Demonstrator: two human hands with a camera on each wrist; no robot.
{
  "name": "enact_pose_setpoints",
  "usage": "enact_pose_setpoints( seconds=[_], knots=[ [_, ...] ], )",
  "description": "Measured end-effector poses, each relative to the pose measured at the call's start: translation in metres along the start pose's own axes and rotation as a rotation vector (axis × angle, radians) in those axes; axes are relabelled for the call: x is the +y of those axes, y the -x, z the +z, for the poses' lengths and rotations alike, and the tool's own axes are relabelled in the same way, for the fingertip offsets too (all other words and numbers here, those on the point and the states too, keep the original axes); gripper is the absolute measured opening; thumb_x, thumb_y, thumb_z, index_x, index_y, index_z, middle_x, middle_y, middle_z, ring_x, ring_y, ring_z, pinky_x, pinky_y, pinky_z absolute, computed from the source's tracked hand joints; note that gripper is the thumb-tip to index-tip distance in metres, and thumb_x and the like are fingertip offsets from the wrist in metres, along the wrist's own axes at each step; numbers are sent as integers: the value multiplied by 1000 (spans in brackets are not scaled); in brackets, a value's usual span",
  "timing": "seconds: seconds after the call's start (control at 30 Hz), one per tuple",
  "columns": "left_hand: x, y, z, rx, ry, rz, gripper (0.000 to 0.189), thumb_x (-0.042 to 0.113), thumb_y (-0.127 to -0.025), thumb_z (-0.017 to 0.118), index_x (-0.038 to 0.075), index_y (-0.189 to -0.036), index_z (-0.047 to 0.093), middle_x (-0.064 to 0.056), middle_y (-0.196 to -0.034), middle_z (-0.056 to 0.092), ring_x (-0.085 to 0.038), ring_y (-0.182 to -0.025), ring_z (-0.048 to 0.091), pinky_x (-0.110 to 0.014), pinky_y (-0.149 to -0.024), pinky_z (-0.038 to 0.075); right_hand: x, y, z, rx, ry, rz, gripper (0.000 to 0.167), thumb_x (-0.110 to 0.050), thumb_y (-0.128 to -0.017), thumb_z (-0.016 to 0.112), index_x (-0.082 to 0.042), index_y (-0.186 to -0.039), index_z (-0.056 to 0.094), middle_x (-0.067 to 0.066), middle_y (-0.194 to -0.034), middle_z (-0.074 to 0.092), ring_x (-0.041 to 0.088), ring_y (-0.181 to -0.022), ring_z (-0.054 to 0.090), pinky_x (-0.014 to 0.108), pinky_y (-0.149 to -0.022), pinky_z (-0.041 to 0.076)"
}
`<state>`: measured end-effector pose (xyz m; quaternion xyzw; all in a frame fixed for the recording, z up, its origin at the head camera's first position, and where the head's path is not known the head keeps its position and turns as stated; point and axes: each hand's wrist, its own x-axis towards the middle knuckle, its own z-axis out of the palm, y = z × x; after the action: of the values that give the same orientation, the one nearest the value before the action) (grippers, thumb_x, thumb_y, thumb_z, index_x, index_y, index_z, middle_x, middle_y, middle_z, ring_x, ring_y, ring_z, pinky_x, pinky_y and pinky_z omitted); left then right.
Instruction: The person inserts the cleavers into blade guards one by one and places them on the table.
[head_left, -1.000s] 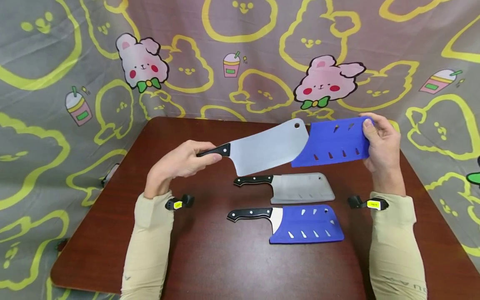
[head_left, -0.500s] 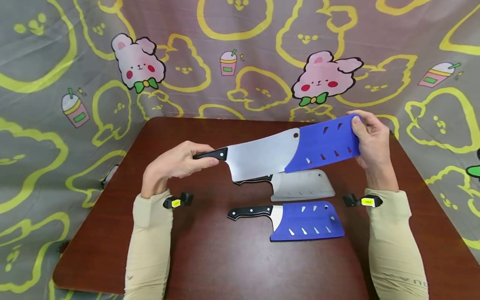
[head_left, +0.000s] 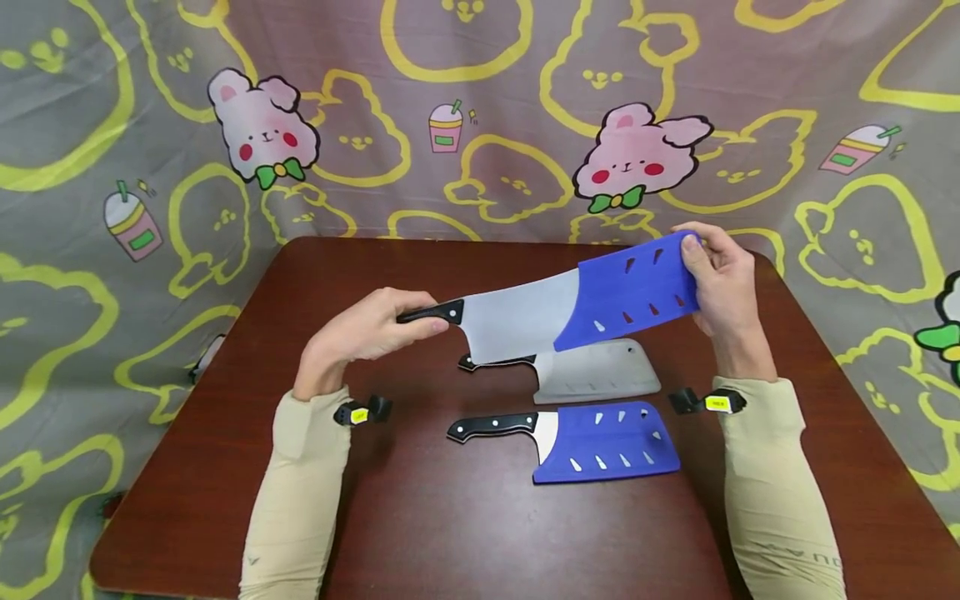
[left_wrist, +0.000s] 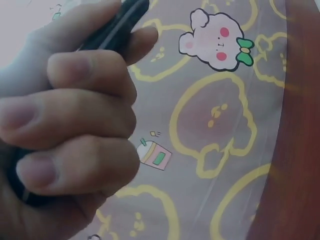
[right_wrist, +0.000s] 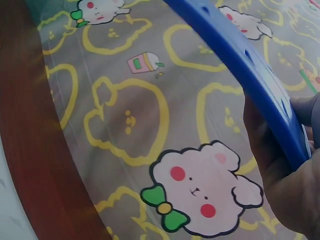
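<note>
My left hand (head_left: 375, 329) grips the black handle of a cleaver (head_left: 517, 315), fingers wrapped round it in the left wrist view. The broad steel blade points right, its front end inside a blue slotted blade sheath (head_left: 630, 287). With thumb in front and fingers behind, my right hand (head_left: 723, 283) pinches the sheath's far right end; the right wrist view shows the sheath (right_wrist: 265, 85) edge-on between thumb and fingers. Sheath and blade slant up to the right, held above the table. The blade's tip is hidden in the sheath.
Below the held cleaver lies a second cleaver in a translucent whitish sheath (head_left: 596, 372), partly overlapped in the head view. Nearer the front, a third cleaver wears a blue sheath (head_left: 607, 442). All are over the brown table (head_left: 420, 500), backed by a patterned curtain (head_left: 510, 100).
The right hand has moved left with the blue sheath, which has slid over the blade's front end and covers its hole. Both now tilt up to the right; the left hand keeps its grip.
</note>
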<state>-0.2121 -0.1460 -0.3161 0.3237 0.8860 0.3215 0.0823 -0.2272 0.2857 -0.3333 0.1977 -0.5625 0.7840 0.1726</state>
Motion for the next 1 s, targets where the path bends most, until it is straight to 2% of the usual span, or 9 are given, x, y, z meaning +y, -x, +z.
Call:
enact_pose_setpoints(
  seconds=[0.17, 0.27, 0.4, 0.5, 0.63, 0.77, 0.83, 0.9, 1.0],
  knots=[
    [4, 0, 1, 1, -5, 10, 23, 42, -96, 62, 19, -92, 64, 4, -70, 48, -12, -64, 49, -29, -61, 41, -2, 1, -2, -16, 41, -20, 25, -6, -98, 54, 9, -117, 60, 9, -81, 69, 15, -62, 70, 24, -54, 55],
    [7, -2, 4, 4, 7, 28, 19, 38, -95, 63, 19, -92, 65, 3, -69, 48, -13, -64, 49, -29, -61, 41, 0, 2, 2, -40, 27, -13, 25, -5, -99, 53, 9, -117, 60, 9, -81, 69, 15, -61, 70, 24, -53, 55],
    [15, -13, 17, 18, -2, 51, 19, 37, -96, 63, 19, -92, 63, 3, -70, 50, -13, -65, 51, -30, -62, 43, 9, 5, 17, -81, 76, 42, 26, -9, -100, 53, 7, -119, 61, 6, -80, 69, 14, -60, 70, 27, -50, 55],
    [20, -22, 29, 28, -3, 44, 22, 40, -96, 61, 18, -91, 60, 3, -70, 51, -13, -65, 52, -30, -63, 44, 18, 8, 29, -94, 159, 75, 26, -14, -100, 54, 0, -119, 64, 4, -79, 67, 13, -59, 70, 28, -48, 54],
    [22, -29, 39, 36, 18, 19, 25, 41, -96, 61, 17, -88, 59, 2, -67, 49, -13, -61, 50, -29, -61, 42, 26, 10, 38, -62, 192, 80, 23, -17, -100, 55, -5, -116, 67, 3, -77, 65, 12, -58, 68, 27, -47, 53],
    [21, -33, 39, 48, 17, 10, 28, 41, -96, 61, 16, -85, 57, 2, -65, 44, -14, -58, 46, -29, -59, 39, 31, 10, 43, -8, 204, 99, 20, -19, -99, 57, -7, -113, 66, 1, -79, 64, 11, -59, 66, 26, -46, 53],
    [19, -37, 38, 41, 19, -4, 28, 42, -96, 61, 16, -85, 57, 2, -64, 43, -14, -56, 45, -29, -57, 39, 34, 10, 42, -9, 224, 127, 18, -18, -99, 58, -10, -113, 65, 1, -83, 64, 11, -62, 67, 26, -48, 54],
    [16, -41, 36, 17, 33, -24, 28, 43, -96, 61, 17, -87, 59, 1, -62, 45, -15, -52, 46, -29, -54, 40, 37, 10, 38, -38, 272, 167, 19, -17, -99, 58, -11, -116, 62, 1, -89, 63, 10, -69, 67, 26, -51, 55],
    [9, -52, 35, -32, 36, -50, 30, 46, -95, 61, 16, -91, 61, -2, -59, 51, -17, -46, 48, -31, -50, 43, 41, 12, 28, -99, 441, 227, 26, -21, -100, 57, -10, -124, 56, 0, -99, 61, 9, -79, 65, 25, -60, 56]
  ],
)
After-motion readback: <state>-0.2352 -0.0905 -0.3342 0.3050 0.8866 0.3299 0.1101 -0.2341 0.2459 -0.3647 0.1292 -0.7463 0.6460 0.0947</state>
